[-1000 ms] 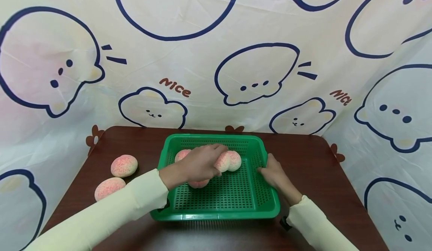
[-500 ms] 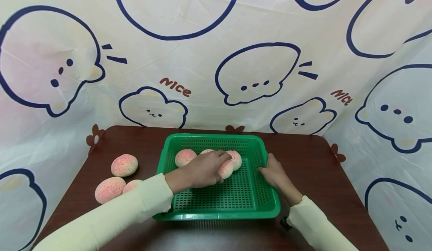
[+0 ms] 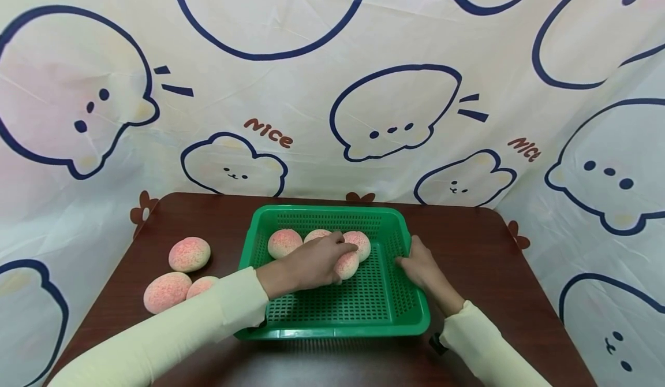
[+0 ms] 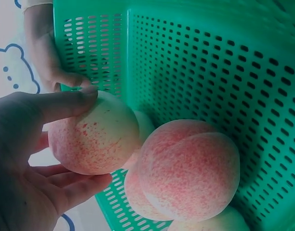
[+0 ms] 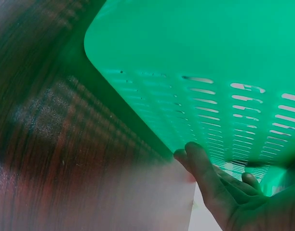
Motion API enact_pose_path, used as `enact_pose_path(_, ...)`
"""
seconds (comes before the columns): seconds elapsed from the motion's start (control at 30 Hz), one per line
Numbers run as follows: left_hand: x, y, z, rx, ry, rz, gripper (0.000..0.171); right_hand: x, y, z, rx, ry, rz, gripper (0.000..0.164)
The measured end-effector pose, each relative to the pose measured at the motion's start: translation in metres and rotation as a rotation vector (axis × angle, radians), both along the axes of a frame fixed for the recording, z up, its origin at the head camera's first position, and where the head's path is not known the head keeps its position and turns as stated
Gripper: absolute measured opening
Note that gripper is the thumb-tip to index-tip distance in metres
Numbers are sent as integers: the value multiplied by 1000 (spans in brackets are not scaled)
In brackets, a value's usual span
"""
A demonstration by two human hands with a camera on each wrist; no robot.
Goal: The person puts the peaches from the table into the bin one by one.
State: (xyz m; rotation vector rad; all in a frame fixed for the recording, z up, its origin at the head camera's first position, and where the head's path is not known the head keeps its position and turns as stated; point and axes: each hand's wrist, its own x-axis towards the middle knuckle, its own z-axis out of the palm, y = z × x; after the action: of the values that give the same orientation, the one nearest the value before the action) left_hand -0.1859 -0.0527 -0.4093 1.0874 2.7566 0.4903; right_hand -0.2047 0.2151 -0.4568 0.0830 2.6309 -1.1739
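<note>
My left hand (image 3: 309, 263) is inside the green plastic basket (image 3: 332, 332), holding a pink-speckled peach (image 3: 347, 265) between thumb and fingertips. Seen from the left wrist, the held peach (image 4: 94, 137) sits close beside other peaches, one large pink peach (image 4: 191, 168) nearest the camera. Against the basket's far side in the head view lie a left peach (image 3: 284, 242) and a right peach (image 3: 357, 245), with another peach (image 3: 316, 234) partly behind my hand. My right hand (image 3: 422, 268) grips the basket's right rim; its fingers lie along the outer wall in the right wrist view.
On the table (image 3: 467, 242), left of the basket, are an upper peach (image 3: 189, 254), a lower peach (image 3: 167, 292) and a smaller-looking peach (image 3: 201, 286) beside my left sleeve. A cartoon-printed cloth (image 3: 312, 92) hangs behind and around the table.
My left hand has shifted slightly toward me with its peach, uncovering peaches behind it. A third table peach now shows past my sleeve. My right hand stays on the rim.
</note>
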Motion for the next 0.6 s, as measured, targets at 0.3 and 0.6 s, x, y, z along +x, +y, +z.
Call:
enact_pose_path(0.3,-2,4,-4,-62,-12,-8,66,0,0,1,4,0,3,43)
enact_pose_path(0.6,-5,12,-11,-111,-10,-37,66,1,0,1,-6,-2,-3,42)
